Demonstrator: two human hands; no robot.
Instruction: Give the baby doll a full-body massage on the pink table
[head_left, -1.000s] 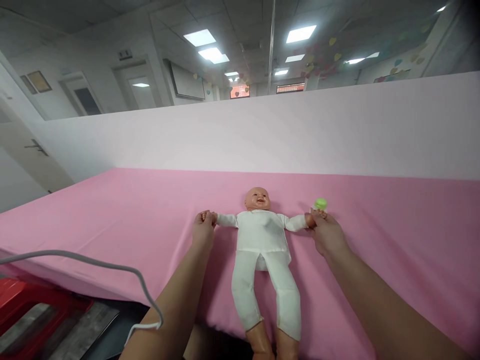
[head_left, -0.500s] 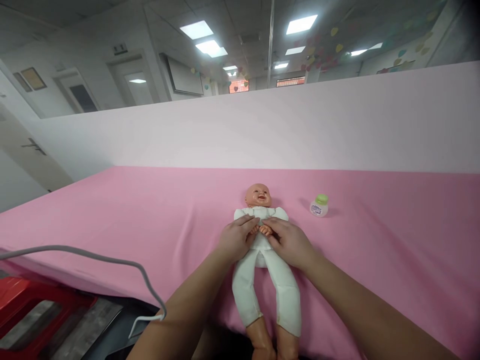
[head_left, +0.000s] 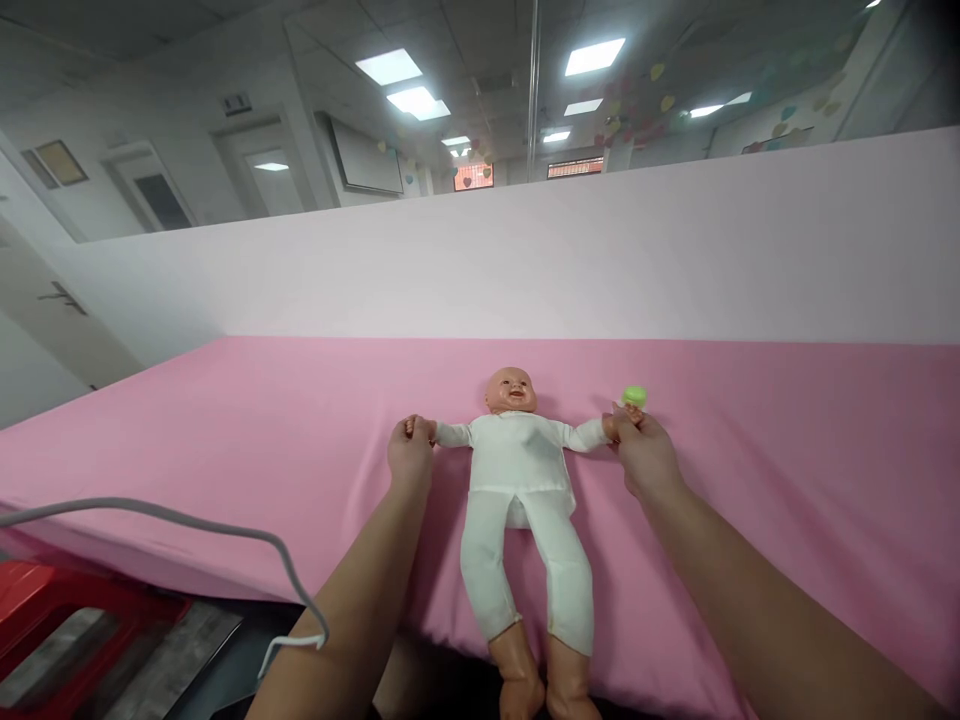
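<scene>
A baby doll point(head_left: 519, 460) in a white top and trousers lies on its back on the pink sheet point(head_left: 262, 430), head away from me and feet at the near edge. Its arms are stretched straight out to the sides. My left hand point(head_left: 411, 455) is closed around the doll's hand on the left side. On the right side, my right hand point(head_left: 649, 455) grips the doll's other hand. Just behind my right hand shows the green lid point(head_left: 634, 396) of a small jar, whose body is mostly hidden.
A grey cable point(head_left: 187, 515) arches over the left front, ending near my left forearm. A red plastic stool point(head_left: 52, 610) stands at the lower left. Along the far edge runs a white low wall point(head_left: 525, 270) with glass above it.
Both my hands have moved apart from the doll's chest, drawing its arms out sideways. The jar, visible before, is now largely covered by my right hand and the doll's hand.
</scene>
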